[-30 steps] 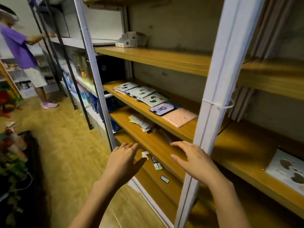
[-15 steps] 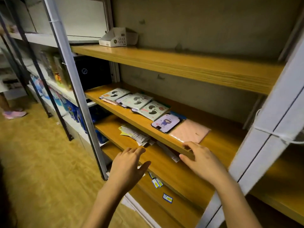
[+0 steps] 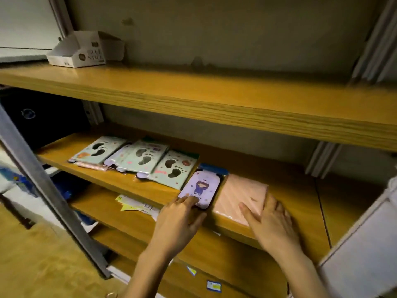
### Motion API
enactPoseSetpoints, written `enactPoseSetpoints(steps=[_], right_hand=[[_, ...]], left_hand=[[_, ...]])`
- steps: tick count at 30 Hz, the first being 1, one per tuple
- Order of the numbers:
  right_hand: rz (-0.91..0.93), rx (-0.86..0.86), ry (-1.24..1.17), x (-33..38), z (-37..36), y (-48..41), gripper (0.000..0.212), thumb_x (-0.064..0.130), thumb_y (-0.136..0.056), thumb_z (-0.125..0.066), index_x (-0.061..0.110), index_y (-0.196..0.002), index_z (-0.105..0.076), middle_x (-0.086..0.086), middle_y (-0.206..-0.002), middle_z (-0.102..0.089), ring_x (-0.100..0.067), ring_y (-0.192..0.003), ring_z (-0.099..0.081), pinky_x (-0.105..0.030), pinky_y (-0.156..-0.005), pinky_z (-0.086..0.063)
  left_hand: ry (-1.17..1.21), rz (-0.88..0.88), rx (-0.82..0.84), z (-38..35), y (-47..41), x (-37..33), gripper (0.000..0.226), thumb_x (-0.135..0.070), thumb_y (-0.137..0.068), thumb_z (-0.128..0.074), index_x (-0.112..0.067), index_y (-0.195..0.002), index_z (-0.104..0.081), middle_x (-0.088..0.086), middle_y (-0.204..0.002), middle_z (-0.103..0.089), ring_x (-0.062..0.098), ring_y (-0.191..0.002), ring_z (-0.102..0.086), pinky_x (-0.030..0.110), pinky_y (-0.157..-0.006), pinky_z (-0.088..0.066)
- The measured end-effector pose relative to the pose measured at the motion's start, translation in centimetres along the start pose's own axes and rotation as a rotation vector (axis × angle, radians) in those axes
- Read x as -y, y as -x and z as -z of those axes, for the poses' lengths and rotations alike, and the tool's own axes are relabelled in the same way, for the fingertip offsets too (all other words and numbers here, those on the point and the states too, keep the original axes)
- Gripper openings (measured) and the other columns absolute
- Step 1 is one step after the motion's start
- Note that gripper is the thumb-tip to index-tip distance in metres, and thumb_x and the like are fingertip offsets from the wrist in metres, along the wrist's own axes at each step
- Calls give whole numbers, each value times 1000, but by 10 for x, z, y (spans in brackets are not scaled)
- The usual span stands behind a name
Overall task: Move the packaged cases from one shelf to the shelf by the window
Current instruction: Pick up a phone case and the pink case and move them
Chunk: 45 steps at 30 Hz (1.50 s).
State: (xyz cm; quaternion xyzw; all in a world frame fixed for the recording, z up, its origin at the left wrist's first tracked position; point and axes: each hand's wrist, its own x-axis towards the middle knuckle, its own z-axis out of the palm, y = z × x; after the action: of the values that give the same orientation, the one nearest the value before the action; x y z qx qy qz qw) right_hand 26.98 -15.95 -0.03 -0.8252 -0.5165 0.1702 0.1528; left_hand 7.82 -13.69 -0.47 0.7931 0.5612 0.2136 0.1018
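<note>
In the head view, the purple case point(image 3: 200, 187) lay flat at the front edge of the middle shelf point(image 3: 297, 196). Its long axis ran from 7 toward 1 o'clock, with the near end just overhanging. The left hand point(image 3: 178, 221) rested fairly straight fingers on that end, thumb below it. The right hand point(image 3: 272, 222) lay spread flat on the pink packet point(image 3: 238, 194) at the case's 3 o'clock. Both items looked light, stiff and slick-wrapped, so pinching the overhanging end seemed best. Green footprint cases point(image 3: 174, 168) lay at 10 o'clock.

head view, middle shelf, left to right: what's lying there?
Left green footprint pack → middle green footprint pack → right green footprint pack → purple cartoon phone case → pink packet.
</note>
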Motion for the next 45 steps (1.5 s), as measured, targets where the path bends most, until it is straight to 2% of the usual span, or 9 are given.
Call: enactPoseSetpoints(steps=[7,11,18,24,28,33,36,38,45], right_hand=[[-232,-46,148,44,-21,-5,113,82,-69,-35,10,-147,4,-14,-152,-17,-35,-134,-23,-42,-104,-33],[-331,-23,220,67,-29,-11,120,80,-67,-45,7,-146,8,-17,-152,-14,-38,-137,-18,-45,-107,-31],[-520,-25,45,73,-25,-25,136,69,-54,-71,3,-146,5,-22,-152,-13,-40,-138,-17,-43,-111,-24],[-561,17,-28,78,-24,-34,116,64,-55,-74,7,-142,-22,-15,-147,-30,-33,-134,-31,-40,-107,-33],[-520,-112,-297,65,-26,-21,84,43,-71,-74,7,-134,-32,-13,-130,-49,-29,-118,-50,-34,-87,-46],[-356,-238,-495,42,-17,7,47,28,-87,-60,5,-121,-38,-6,-94,-60,-16,-75,-60,-27,-56,-51],[-322,-315,-527,39,-12,18,44,27,-88,-57,5,-121,-38,-4,-92,-57,-13,-69,-58,-23,-50,-45],[-313,-349,-514,37,-13,23,45,27,-88,-58,5,-122,-39,-6,-97,-57,-13,-70,-57,-22,-51,-45],[-273,-412,-525,36,-20,44,44,26,-88,-58,5,-121,-41,-5,-101,-55,-15,-76,-58,-19,-53,-44]], left_hand=[[89,-147,63,11,-42,27,36,-44,-87,-50,-30,-120,-50,-7,-119,-59,12,-108,-52,21,-76,-38],[121,-243,97,20,-56,43,36,-44,-87,-50,-32,-121,-49,-9,-120,-59,10,-108,-51,22,-80,-41],[184,-274,124,20,-59,62,38,-44,-86,-52,-32,-122,-49,-7,-118,-60,12,-108,-53,26,-85,-46],[194,-232,118,14,-63,74,34,-45,-86,-52,-30,-117,-50,-7,-107,-61,13,-101,-53,27,-81,-48],[222,-189,126,10,-68,75,30,-43,-86,-53,-25,-110,-51,-5,-99,-61,14,-98,-55,30,-80,-51],[116,-92,260,-6,-79,64,67,-64,-78,-49,-15,-124,-41,5,-116,-59,23,-117,-48,32,-90,-49],[-12,-45,314,-15,-85,51,97,-72,-73,-45,-11,-142,-14,13,-143,-39,29,-136,-27,38,-106,-36],[-93,-48,326,-16,-88,44,106,-73,-71,-47,-8,-144,-5,16,-148,-28,31,-137,-22,38,-110,-28],[-43,8,443,-12,-111,44,114,-61,-48,-77,-7,-131,-20,16,-133,-38,33,-126,-35,41,-104,-35]])
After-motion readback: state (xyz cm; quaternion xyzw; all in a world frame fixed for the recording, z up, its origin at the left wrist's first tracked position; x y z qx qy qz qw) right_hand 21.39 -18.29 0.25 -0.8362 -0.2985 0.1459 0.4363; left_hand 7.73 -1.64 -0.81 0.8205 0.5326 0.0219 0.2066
